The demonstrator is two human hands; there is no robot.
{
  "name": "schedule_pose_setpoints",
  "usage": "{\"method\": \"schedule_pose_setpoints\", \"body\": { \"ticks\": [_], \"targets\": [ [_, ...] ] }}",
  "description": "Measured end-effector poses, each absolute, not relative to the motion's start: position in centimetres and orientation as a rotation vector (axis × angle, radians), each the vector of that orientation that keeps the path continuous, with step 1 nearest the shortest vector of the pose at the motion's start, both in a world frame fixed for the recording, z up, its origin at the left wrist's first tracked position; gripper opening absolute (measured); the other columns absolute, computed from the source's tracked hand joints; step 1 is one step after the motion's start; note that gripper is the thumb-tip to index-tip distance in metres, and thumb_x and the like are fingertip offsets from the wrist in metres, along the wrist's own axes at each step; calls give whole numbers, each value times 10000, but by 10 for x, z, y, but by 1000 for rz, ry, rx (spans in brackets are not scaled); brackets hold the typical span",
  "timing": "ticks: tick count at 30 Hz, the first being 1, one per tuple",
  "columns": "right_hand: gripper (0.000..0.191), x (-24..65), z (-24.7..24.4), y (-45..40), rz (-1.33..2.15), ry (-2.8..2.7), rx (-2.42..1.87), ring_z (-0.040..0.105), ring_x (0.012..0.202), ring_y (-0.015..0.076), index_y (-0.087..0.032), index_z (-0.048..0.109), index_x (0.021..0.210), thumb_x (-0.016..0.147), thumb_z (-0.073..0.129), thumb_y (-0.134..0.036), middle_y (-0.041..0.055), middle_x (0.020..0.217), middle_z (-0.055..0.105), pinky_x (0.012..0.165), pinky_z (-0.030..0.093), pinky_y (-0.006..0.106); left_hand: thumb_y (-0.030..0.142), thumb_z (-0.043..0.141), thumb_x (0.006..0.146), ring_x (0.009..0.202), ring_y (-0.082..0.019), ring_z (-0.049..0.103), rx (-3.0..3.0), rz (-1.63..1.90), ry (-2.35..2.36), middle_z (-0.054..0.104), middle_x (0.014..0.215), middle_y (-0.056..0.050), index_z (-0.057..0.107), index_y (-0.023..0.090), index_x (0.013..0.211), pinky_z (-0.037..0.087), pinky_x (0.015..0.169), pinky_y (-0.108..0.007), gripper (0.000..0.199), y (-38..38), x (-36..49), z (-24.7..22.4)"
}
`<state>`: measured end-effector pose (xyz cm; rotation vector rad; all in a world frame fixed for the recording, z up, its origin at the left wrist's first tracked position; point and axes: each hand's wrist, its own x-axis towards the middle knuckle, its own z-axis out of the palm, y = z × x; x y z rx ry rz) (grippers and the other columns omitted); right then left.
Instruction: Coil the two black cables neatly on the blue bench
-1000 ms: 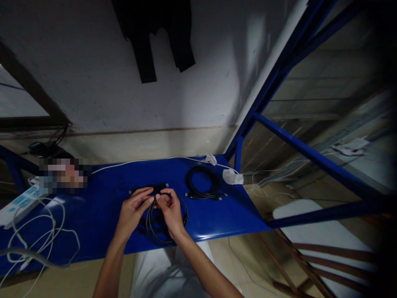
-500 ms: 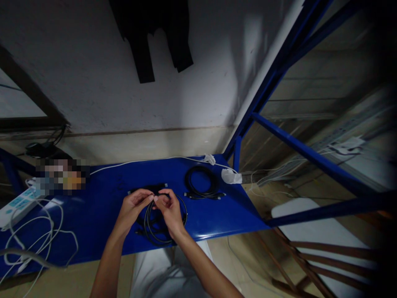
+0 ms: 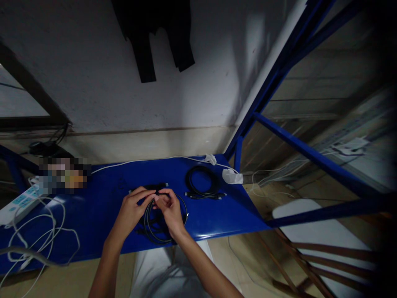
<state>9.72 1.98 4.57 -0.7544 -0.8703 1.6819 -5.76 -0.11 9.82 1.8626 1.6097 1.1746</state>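
Note:
A coiled black cable (image 3: 150, 230) hangs in loops below my fingers, close to the front edge of the blue table (image 3: 105, 215). My right hand (image 3: 167, 209) pinches the top of the coil with thumb and bent fingers. My left hand (image 3: 136, 207) meets it there, thumb and fingertips closing at the same spot; the small part between the fingertips is hidden. Behind my hands lies another black cable (image 3: 159, 187), partly covered, its plug end showing. To the right rests a neatly coiled black cable (image 3: 203, 193) with its plugs at the front.
At the left are a white power strip (image 3: 18, 205) and a tangle of white cord (image 3: 51, 231). A white plug-like item (image 3: 232, 176) sits at the table's right rear. Blue frame bars (image 3: 297, 140) rise on the right, near a wooden chair (image 3: 335, 256).
My left fingers have shifted slightly up and right over the top of the coil. My right hand keeps its pinch nearly in place. The view has moved a little.

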Motion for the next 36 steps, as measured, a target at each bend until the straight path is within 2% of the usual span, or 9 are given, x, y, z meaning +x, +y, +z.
{"method": "schedule_pose_setpoints", "body": {
  "ticks": [5, 9, 16, 22, 26, 29, 31, 33, 36],
  "targets": [
    [424, 99, 48, 20, 1683, -865, -770, 708, 778, 182, -251, 630, 1117, 836, 871, -458, -17, 867, 741, 746, 598, 314, 361, 639, 1046, 1029, -217, 757, 1903, 1039, 1495, 792, 1138, -69, 828, 284, 1216, 588, 905, -309, 266, 2, -69, 104],
    [427, 100, 49, 20, 1686, -873, -772, 698, 773, 179, -244, 642, 1112, 833, 876, -467, -25, 841, 719, 737, 600, 314, 395, 665, 1033, 1033, -223, 753, 1863, 1005, 1487, 793, 1138, -66, 836, 281, 1174, 579, 927, -314, 249, 4, -75, 102],
    [401, 102, 52, 19, 1694, -877, -765, 689, 742, 183, -256, 657, 1089, 833, 885, -464, -33, 817, 703, 741, 606, 329, 480, 756, 948, 878, -218, 717, 1714, 1022, 1560, 774, 929, -39, 809, 250, 991, 546, 833, -302, 240, 9, -81, 91],
    [416, 100, 51, 21, 1685, -908, -780, 714, 768, 206, -257, 656, 1107, 833, 881, -474, -25, 824, 711, 765, 624, 353, 501, 737, 947, 877, -218, 729, 1553, 1046, 1542, 772, 913, -39, 747, 224, 959, 548, 839, -309, 278, 8, -78, 82],
    [493, 104, 44, 21, 1652, -1070, -764, 744, 869, 201, -257, 624, 1336, 916, 810, -434, 7, 969, 751, 851, 628, 365, 511, 739, 940, 894, -223, 741, 1457, 1108, 1560, 780, 933, -49, 737, 212, 960, 560, 837, -314, 299, 8, -76, 72],
    [737, 123, 47, 18, 1532, -1362, -784, 753, 1108, 225, -292, 395, 1634, 991, 739, -399, 72, 1242, 762, 1009, 600, 428, 552, 729, 940, 899, -227, 749, 1402, 1153, 1590, 778, 922, -55, 719, 204, 929, 560, 823, -310, 349, 9, -75, 66],
    [845, 143, 52, 17, 1354, -1663, -794, 700, 1276, 251, -320, 265, 1710, 1010, 733, -387, 101, 1367, 733, 1120, 538, 489, 580, 731, 933, 890, -236, 767, 1361, 1159, 1592, 784, 909, -59, 693, 204, 909, 561, 813, -313, 378, 9, -74, 65],
    [854, 165, 58, 17, 1123, -2015, -762, 618, 1400, 300, -314, 358, 1686, 967, 806, -420, 131, 1464, 683, 1207, 447, 543, 599, 730, 931, 860, -245, 781, 1326, 1142, 1589, 794, 875, -63, 665, 209, 906, 560, 796, -320, 395, 9, -73, 64],
    [732, 194, 59, 17, 886, -2382, -676, 631, 1365, 312, -271, 588, 1539, 905, 860, -515, 140, 1404, 712, 1233, 408, 530, 616, 731, 931, 788, -245, 780, 1293, 1133, 1611, 790, 790, -57, 635, 217, 905, 554, 760, -321, 411, 10, -71, 64]
  ]
}}
